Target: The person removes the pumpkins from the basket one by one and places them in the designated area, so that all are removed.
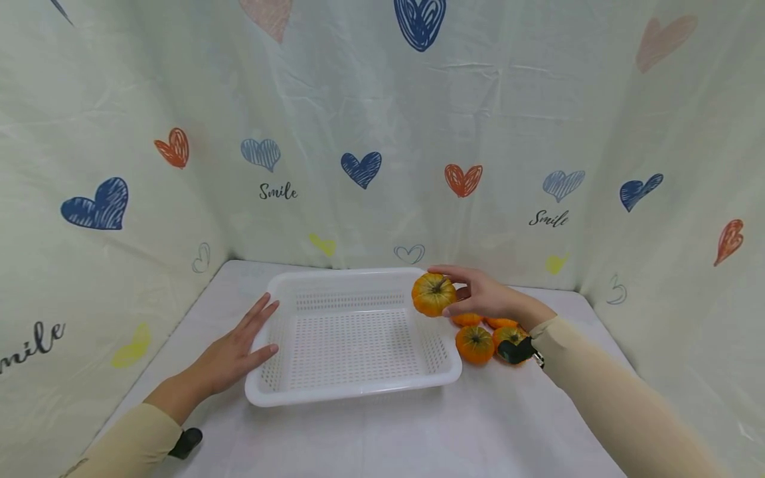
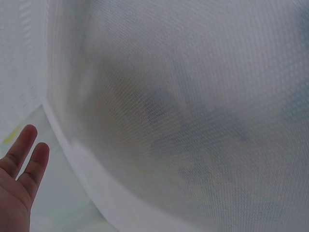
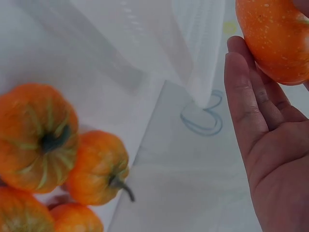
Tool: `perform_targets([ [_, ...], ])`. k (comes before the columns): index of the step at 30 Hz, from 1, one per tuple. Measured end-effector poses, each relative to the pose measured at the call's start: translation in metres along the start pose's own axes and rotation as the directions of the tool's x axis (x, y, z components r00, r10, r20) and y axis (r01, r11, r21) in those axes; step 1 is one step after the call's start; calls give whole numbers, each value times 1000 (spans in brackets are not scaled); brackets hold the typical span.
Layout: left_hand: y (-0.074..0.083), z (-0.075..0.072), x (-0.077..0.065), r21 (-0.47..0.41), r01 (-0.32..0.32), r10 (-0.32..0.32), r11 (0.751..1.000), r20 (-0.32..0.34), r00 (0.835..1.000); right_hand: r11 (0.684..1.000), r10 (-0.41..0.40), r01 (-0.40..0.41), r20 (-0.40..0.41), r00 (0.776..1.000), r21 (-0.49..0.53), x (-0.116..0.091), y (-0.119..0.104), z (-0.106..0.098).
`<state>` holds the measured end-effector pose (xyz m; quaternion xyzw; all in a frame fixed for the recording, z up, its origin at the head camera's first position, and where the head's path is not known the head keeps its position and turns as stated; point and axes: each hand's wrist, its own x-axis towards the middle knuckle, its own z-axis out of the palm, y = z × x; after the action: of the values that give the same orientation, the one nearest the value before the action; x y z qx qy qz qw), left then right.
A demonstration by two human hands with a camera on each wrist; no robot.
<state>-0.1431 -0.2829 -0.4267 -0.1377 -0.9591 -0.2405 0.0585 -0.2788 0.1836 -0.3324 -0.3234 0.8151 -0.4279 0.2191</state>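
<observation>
A small orange-green pumpkin [image 1: 433,295] is gripped between the thumb and fingers of my right hand [image 1: 478,292], at the upper right corner of a white plastic basket [image 1: 352,392]. In the right wrist view the held pumpkin [image 3: 275,41] shows its smooth orange side above the palm. My left hand [image 1: 236,348] rests with fingers spread on the basket's left rim. The left wrist view shows some of these fingers [image 2: 31,166] stretched out beside the basket wall [image 2: 82,164]. Several more pumpkins [image 1: 475,344] sit right of the basket, partly hidden beneath my right arm.
A white cloth covers the table [image 1: 364,438]. Behind it and along both sides hangs a pale curtain [image 1: 370,86] printed with hearts and "Smile". In the right wrist view, the loose pumpkins [image 3: 36,137] lie close together near the table's edge.
</observation>
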Motion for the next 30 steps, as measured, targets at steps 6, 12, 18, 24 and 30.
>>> perform_targets([
  [6,0,1,0,-1,6,-6,1000,8,1000,992,125,-124,-68,990,24,-25,13,-6],
  [12,2,0,-1,12,12,-13,1000,12,1000,994,108,-108,-122,987,4,-45,25,-10],
  [18,2,-1,-1,6,10,-10,1000,6,1000,987,91,-114,-184,979,-117,-63,38,-16],
  [24,2,-2,-1,3,9,-9,1000,5,1000,984,92,-122,-215,972,-131,-80,49,-20],
  [30,2,-1,-1,3,10,-10,1000,2,1000,977,147,-179,-241,959,-115,-96,56,-22],
])
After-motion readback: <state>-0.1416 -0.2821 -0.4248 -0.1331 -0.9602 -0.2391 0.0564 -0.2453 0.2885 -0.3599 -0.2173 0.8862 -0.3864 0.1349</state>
